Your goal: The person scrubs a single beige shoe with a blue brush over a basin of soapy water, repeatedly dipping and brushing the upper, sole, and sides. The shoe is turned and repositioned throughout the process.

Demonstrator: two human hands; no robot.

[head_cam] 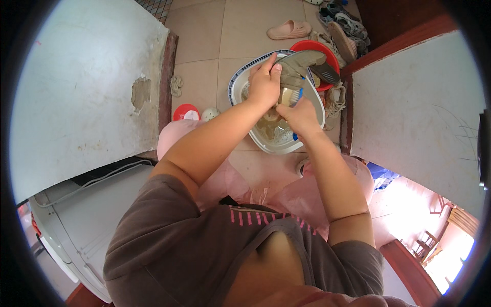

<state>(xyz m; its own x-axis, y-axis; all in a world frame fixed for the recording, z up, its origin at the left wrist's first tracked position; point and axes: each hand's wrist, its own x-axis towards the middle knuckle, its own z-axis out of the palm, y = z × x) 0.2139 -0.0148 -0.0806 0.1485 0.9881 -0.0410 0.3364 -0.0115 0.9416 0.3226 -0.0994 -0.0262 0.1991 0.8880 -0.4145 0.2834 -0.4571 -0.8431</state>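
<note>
My left hand [264, 85] grips a wet grey-brown shoe [297, 67] over a white plastic basin [268, 149] with a dark slotted rim at its far side. The shoe's dark, ridged part points to the right. Just below the shoe, my right hand [302, 117] is closed around a blue-backed scrubbing brush [294, 96] with pale bristles, close against the shoe. Cloudy brown water [270, 128] with suds lies in the basin. Something pale under my hands is partly hidden, so I cannot tell what it is.
A red basin [333, 53] stands behind the white one at the right. Shoes [345, 28] are heaped by the door frame, near a pink slipper [289, 30]. A small red container [186, 112] is on the left. Walls [92, 84] flank both sides; a white appliance [103, 215] stands lower left.
</note>
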